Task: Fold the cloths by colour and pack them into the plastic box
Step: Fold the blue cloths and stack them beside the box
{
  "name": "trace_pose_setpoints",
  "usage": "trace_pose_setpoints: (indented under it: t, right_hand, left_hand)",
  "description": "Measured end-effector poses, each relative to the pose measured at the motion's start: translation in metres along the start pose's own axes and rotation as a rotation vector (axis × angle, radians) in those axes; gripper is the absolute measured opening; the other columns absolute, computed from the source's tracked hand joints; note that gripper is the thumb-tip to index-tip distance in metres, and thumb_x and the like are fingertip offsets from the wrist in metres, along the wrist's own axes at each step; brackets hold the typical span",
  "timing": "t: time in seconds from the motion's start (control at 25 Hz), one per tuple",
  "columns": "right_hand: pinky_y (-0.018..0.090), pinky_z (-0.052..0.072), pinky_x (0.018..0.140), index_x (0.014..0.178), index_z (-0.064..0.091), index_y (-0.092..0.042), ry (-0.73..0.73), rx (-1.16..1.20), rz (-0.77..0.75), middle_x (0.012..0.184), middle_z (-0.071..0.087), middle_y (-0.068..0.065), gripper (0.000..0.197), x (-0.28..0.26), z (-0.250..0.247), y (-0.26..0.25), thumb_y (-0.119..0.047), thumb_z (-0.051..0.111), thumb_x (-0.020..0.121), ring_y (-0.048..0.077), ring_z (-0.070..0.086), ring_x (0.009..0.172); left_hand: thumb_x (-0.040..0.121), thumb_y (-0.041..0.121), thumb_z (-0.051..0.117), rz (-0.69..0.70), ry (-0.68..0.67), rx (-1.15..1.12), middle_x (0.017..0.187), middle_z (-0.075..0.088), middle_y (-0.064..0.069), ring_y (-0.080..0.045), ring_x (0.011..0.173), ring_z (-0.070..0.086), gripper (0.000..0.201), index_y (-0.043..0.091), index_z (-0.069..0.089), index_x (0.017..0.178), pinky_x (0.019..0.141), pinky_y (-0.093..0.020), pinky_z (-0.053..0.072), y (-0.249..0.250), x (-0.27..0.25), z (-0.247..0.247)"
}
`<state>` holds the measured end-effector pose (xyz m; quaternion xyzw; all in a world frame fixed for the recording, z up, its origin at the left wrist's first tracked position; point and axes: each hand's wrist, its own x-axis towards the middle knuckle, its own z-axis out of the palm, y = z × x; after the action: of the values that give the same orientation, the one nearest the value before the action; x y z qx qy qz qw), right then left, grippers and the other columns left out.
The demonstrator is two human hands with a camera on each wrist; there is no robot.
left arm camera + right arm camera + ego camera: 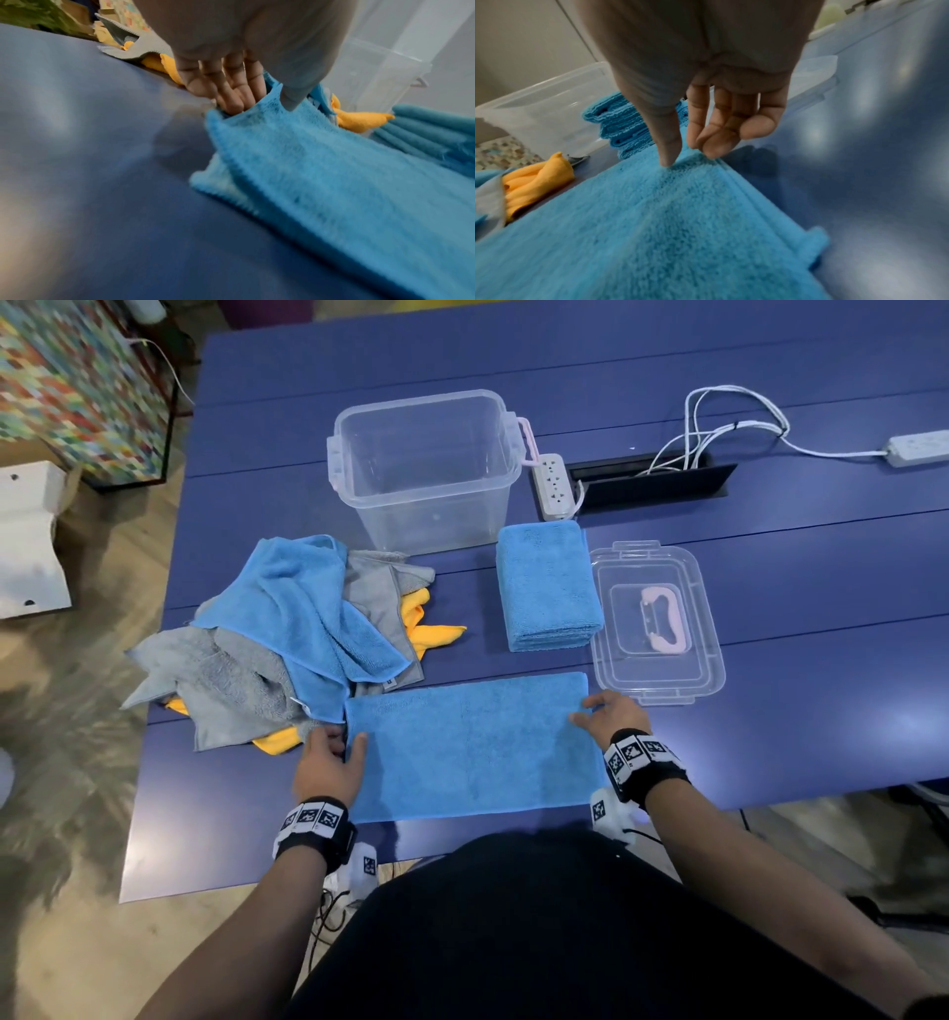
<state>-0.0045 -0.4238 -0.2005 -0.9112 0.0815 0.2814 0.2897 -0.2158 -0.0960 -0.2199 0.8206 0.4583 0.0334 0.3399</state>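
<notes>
A blue cloth (pixel 472 747) (pixel 334 182) (pixel 667 223), folded into a long strip, lies flat on the table in front of me. My left hand (pixel 349 742) (pixel 262 101) pinches its left end, thumb on top and fingers tucked underneath. My right hand (pixel 588 711) (pixel 687 158) pinches the far right corner, thumb tip on top and curled fingertips at the edge. A stack of folded blue cloths (pixel 547 588) (pixel 623 125) sits behind. The clear plastic box (pixel 426 516) stands empty at the back. A loose pile of blue, grey and orange cloths (pixel 287 639) lies at the left.
The box's clear lid (pixel 703 629), with a pink handle, lies upside down right of the folded stack. A white power strip (pixel 553 487) and a cable slot (pixel 657 477) with white wires sit behind it. The table's near edge runs just below the strip.
</notes>
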Motion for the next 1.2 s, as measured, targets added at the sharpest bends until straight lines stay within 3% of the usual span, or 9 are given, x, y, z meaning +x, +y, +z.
trace_pose_setpoints:
  t: [0.16,0.28,0.48,0.6,0.76,0.84,0.96,1.08,1.2]
  right_hand:
    - [0.03,0.052,0.073,0.098,0.062,-0.018,0.104,0.082,0.032,0.091,0.062,-0.002,0.035,0.01,0.0,-0.014,-0.038,0.079,0.075,0.021,0.063,0.086]
    - [0.029,0.053,0.068,0.092,0.063,-0.018,0.129,0.059,0.097,0.091,0.068,0.002,0.03,0.016,0.0,-0.023,-0.036,0.079,0.075,0.02,0.062,0.077]
    - [0.028,0.052,0.068,0.082,0.062,-0.018,0.054,-0.073,0.116,0.09,0.068,0.003,0.023,0.011,-0.003,-0.032,-0.032,0.079,0.075,0.021,0.061,0.076]
    - [0.031,0.053,0.075,0.104,0.054,-0.019,0.014,-0.164,0.048,0.099,0.062,0.001,0.039,-0.001,0.004,-0.023,-0.032,0.079,0.077,0.023,0.063,0.089]
    - [0.032,0.052,0.084,0.094,0.058,-0.017,-0.088,-0.116,0.112,0.11,0.067,0.009,0.032,0.002,-0.004,-0.024,-0.024,0.082,0.074,0.024,0.065,0.098]
    - [0.028,0.049,0.072,0.083,0.06,-0.015,-0.112,0.024,0.119,0.094,0.068,0.008,0.025,0.01,-0.005,-0.024,-0.028,0.08,0.076,0.022,0.062,0.079]
    - [0.027,0.038,0.056,0.062,0.042,-0.018,-0.032,0.189,0.067,0.061,0.047,0.002,0.044,0.015,-0.004,-0.027,-0.041,0.073,0.08,0.019,0.043,0.056]
    - [0.028,0.034,0.057,0.059,0.035,-0.016,0.043,0.221,0.009,0.056,0.038,0.003,0.053,0.023,0.001,-0.027,-0.052,0.066,0.084,0.022,0.038,0.056]
    - [0.029,0.046,0.067,0.067,0.059,-0.016,-0.063,0.459,0.046,0.067,0.061,0.003,0.049,0.029,0.003,-0.019,-0.062,0.072,0.072,0.021,0.056,0.065]
  left_hand:
    - [0.089,0.041,0.064,-0.013,0.028,-0.068,0.083,0.064,0.0,-0.021,0.077,0.061,0.028,0.015,0.059,0.084,0.075,-0.037,0.052,0.019,0.012,0.002]
    - [0.091,0.044,0.062,-0.116,-0.067,-0.074,0.081,0.06,-0.001,-0.024,0.083,0.059,0.034,0.01,0.061,0.091,0.075,-0.03,0.043,0.033,0.013,0.002]
    - [0.095,0.037,0.058,-0.082,-0.212,0.008,0.104,0.068,-0.015,-0.035,0.102,0.062,0.036,0.005,0.064,0.112,0.084,-0.036,0.046,0.025,0.025,0.003]
    - [0.094,0.022,0.059,0.024,-0.178,0.1,0.104,0.068,-0.019,-0.038,0.1,0.062,0.026,0.002,0.065,0.109,0.081,-0.036,0.046,0.017,0.019,0.004]
    - [0.09,0.029,0.062,-0.062,-0.214,0.142,0.1,0.069,-0.015,-0.035,0.098,0.062,0.024,0.009,0.066,0.103,0.082,-0.034,0.047,0.011,0.01,-0.002]
    - [0.089,0.04,0.062,-0.146,-0.242,0.07,0.094,0.069,-0.009,-0.032,0.094,0.063,0.028,0.013,0.066,0.097,0.082,-0.036,0.05,0.011,0.015,-0.005]
    - [0.092,0.047,0.057,-0.207,-0.216,-0.085,0.075,0.057,-0.008,-0.026,0.073,0.057,0.042,0.007,0.055,0.079,0.064,-0.033,0.041,0.019,0.021,-0.002]
    - [0.097,0.04,0.053,-0.195,-0.188,-0.221,0.07,0.047,-0.011,-0.021,0.067,0.047,0.04,0.008,0.047,0.074,0.061,-0.033,0.035,0.014,0.025,0.005]
    - [0.098,0.04,0.049,-0.289,-0.154,-0.278,0.08,0.055,-0.016,-0.024,0.076,0.053,0.042,0.002,0.054,0.083,0.07,-0.035,0.041,0.006,0.031,0.005]
